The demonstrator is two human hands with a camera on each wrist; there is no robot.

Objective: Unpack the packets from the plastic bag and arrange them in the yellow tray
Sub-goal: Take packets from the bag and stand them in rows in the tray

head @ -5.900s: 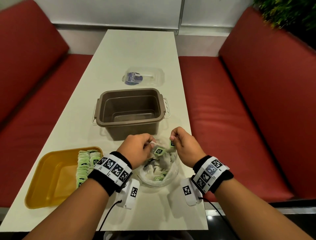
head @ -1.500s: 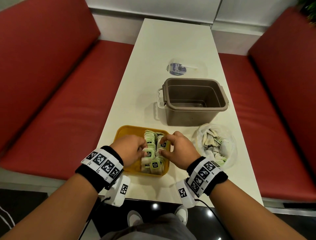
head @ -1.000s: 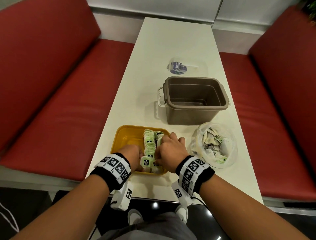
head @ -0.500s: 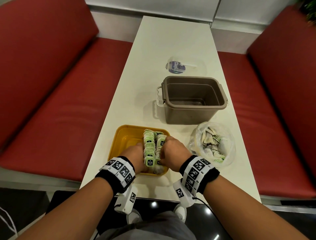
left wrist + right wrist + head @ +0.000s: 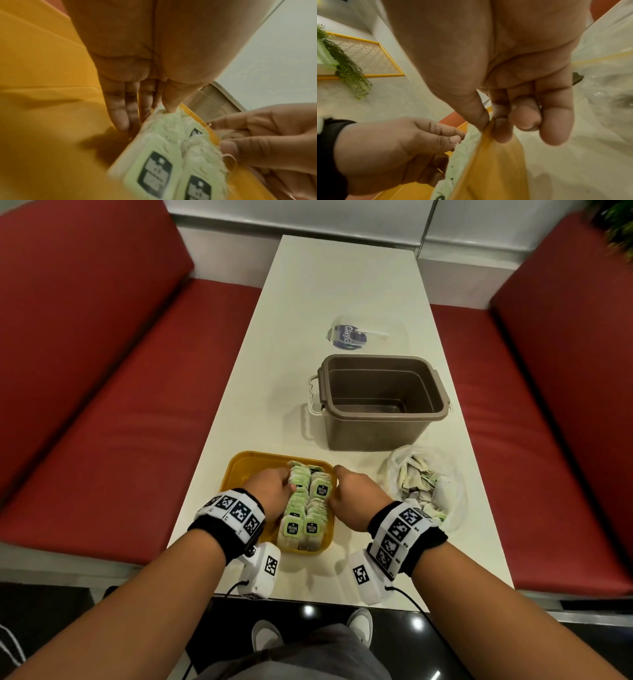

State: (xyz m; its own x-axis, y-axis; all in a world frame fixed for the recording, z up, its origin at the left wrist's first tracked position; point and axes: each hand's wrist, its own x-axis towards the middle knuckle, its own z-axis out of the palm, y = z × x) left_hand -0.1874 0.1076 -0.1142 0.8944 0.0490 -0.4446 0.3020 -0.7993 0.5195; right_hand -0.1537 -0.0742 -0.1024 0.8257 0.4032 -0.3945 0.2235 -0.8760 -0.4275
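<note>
Two rows of green-labelled packets (image 5: 305, 508) standing on edge along the right side of the yellow tray (image 5: 239, 474), near the front edge of the white table (image 5: 342, 285). Left hand (image 5: 270, 491) inside the tray, fingers (image 5: 120, 112) straight and together, laid flat against the left face of the rows, thumb tip resting on the packet tops. Right hand (image 5: 352, 498) at the tray's right wall, thumb inside against the packets and forefinger outside, pinching the yellow rim between them; remaining fingers (image 5: 556, 121) loosely curled outside the tray, holding nothing. Packets thus flanked by the two hands, touched on the left side and top, bounded on the right by the pinched wall. Plastic bag (image 5: 424, 487) just right of the right wrist, open-mouthed, more packets heaped inside. Brown tub (image 5: 380, 402) behind tray and bag, a clear lid (image 5: 356, 333) with a blue label further back. Red benches (image 5: 120, 405) on both sides.
</note>
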